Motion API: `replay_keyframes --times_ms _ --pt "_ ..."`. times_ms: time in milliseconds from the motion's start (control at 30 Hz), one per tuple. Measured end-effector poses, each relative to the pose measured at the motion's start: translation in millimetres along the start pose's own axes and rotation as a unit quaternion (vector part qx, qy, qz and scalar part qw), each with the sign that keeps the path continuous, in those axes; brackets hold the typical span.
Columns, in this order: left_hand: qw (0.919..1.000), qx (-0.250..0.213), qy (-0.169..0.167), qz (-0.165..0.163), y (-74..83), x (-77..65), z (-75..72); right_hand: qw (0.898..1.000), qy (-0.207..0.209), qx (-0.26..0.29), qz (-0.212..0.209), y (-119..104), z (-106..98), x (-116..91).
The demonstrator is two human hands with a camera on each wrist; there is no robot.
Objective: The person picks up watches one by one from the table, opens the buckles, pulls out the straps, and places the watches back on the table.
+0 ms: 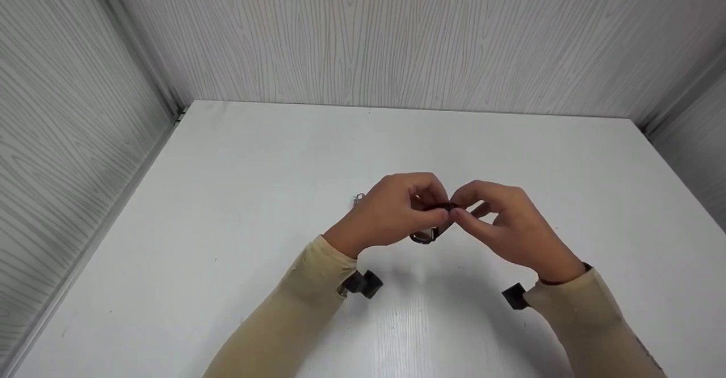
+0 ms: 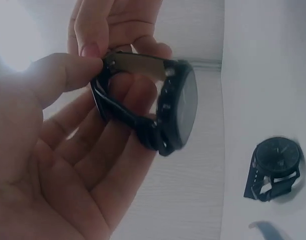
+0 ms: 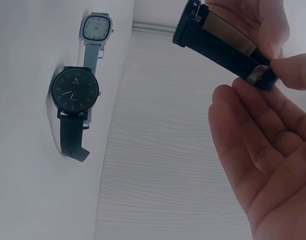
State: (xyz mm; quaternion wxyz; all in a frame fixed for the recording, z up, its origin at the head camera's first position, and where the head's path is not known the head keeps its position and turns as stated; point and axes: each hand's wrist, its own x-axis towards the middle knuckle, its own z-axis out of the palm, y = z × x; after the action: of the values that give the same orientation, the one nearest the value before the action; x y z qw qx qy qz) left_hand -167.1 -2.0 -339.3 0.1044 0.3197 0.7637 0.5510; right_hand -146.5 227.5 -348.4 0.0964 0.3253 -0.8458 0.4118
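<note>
My left hand [image 1: 397, 208] and right hand [image 1: 505, 219] meet over the white table, both pinching a dark wristwatch [image 1: 424, 237] by its strap. In the left wrist view, the watch's round case [image 2: 178, 107] is edge-on and its strap forms a loop, with my left thumb and fingers on the strap end. A buckle [image 3: 257, 75] shows beside my right thumb in the right wrist view. Fingers cover part of the strap where the hands meet. Behind my left wrist in the head view, a small metallic piece [image 1: 358, 198] peeks out, mostly hidden.
On the table lie a black round-faced watch [image 3: 75, 92] and a watch with a squarish face [image 3: 97, 28] and pale blue strap, close together. Pale wood-grain panels [image 1: 368, 37] stand at the back and sides of the table [image 1: 272, 156].
</note>
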Motion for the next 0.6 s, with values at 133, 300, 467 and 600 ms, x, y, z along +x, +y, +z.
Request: replay_keyframes --times_ms 133,300,467,600 --pt "0.9994 -0.020 0.021 -0.021 0.9 0.3 2.3 1.000 0.012 0.001 0.001 2.9 2.9 1.2" --pt "0.9991 -0.014 0.023 -0.035 1.8 0.7 3.8 0.999 0.015 0.025 0.021 5.2 4.5 1.4" --pt "0.9982 0.039 0.008 -0.044 2.7 0.3 6.9 0.999 0.012 0.015 0.037 4.8 4.1 1.0" --pt "0.9905 0.133 0.014 -0.032 0.9 1.4 11.2 0.999 -0.002 -0.008 0.047 5.8 3.5 1.5"
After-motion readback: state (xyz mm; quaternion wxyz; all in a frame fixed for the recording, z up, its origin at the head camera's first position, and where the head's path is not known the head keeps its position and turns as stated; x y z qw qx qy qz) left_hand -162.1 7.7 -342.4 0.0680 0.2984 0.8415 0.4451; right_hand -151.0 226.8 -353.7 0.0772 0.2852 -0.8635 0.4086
